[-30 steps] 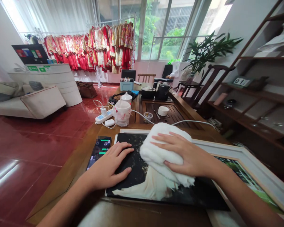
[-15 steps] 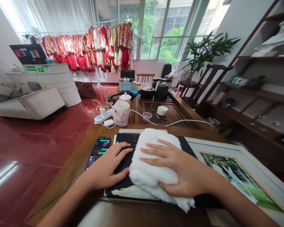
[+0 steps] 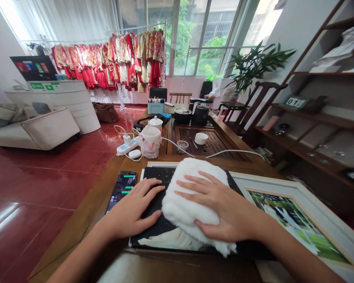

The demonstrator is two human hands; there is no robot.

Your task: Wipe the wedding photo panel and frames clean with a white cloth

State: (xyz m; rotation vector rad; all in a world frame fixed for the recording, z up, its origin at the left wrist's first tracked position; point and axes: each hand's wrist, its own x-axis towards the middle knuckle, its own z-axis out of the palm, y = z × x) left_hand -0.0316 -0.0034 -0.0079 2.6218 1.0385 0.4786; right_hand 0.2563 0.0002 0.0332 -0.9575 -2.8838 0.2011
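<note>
A dark photo panel (image 3: 153, 174) with a pale printed shape near its front edge lies on the wooden table. On top of it rests a folded white fluffy cloth (image 3: 184, 173). My right hand (image 3: 221, 208) lies on the cloth with fingers spread, pressing it down, the thumb along its near side. My left hand (image 3: 135, 206) rests open on the panel's left side, fingers stretched out and the thumb close to the cloth. Much of the panel is hidden under the cloth and my hands.
A phone (image 3: 122, 188) with a lit screen lies left of the panel. To the right is a white-framed photo (image 3: 301, 226). Beyond are a wrapped cup (image 3: 150, 141), a power strip (image 3: 128, 146), a white cable (image 3: 236, 151) and a tea tray (image 3: 221, 145) bearing a small white bowl (image 3: 201, 138).
The cloth and my right hand have shifted slightly away from me, uncovering more of the pale shape at the panel's front edge. My left hand stays in place.
</note>
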